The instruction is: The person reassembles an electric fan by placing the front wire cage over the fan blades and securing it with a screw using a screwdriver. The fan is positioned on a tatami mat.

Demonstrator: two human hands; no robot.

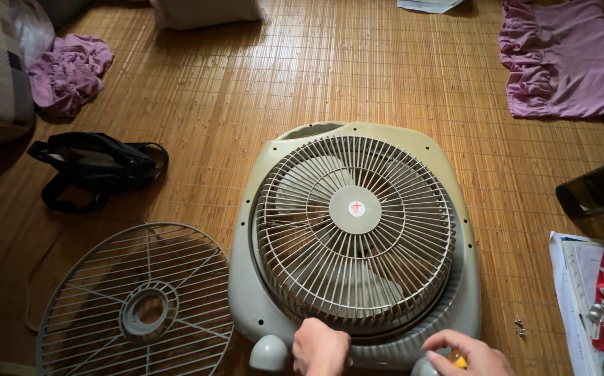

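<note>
Both hands work at the near edge of the fan (355,230), which lies flat on the floor mat (246,90) with its face up. The left hand (320,346) has its grip curled down onto the lower rim of the front grille (355,216), fingers pressed against the wires and the grey ring below; whether they pinch anything small I cannot tell. The right hand (470,351) sits just to the right of that, its grip closed round a small yellow-tipped thing (459,361), probably a tool handle, though most of it is hidden. Judging by the hands, the step in hand is work on the fastening of the grille at its near rim; the next move calls for steadying the rim with the left grip while the right brings its tool squarely to the fixing point, without bending the thin wires. The fan's axle points straight up toward the camera, and the housing's long side runs away from the grips, its carry-handle end farthest off. Left of the left grip lies a loose wire guard (138,303), flat on the mat and just beside the housing. Farther left and beyond is a black bag (96,167). Right of the right grip lie small screws (520,326), then a printed sheet (594,299).
</note>
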